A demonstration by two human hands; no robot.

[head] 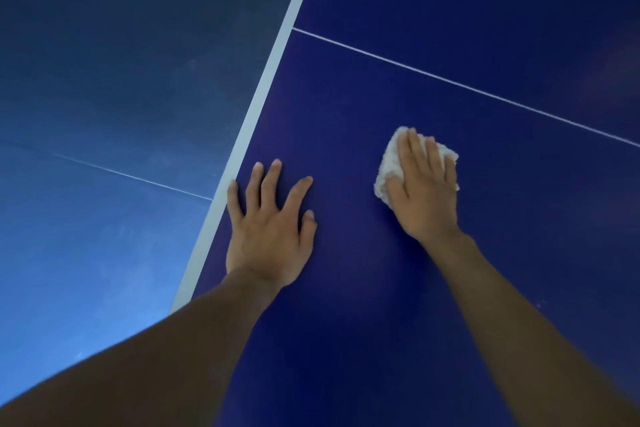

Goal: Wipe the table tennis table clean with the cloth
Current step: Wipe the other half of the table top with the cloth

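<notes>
The dark blue table tennis table [450, 28] fills the right side of the head view, with a wide white edge stripe [266, 80] running diagonally along its left border. A thin white centre line [450, 80] crosses the top. My right hand [424, 187] lies flat with straight fingers on a crumpled white cloth [389, 163], pressing it onto the table. My left hand [270, 225] rests flat on the bare table surface, fingers spread, its little finger touching the white edge stripe.
Beyond the table's left edge lies a lighter blue floor [104, 114] with a faint thin line across it. The table surface stretches away past the centre line toward the upper right.
</notes>
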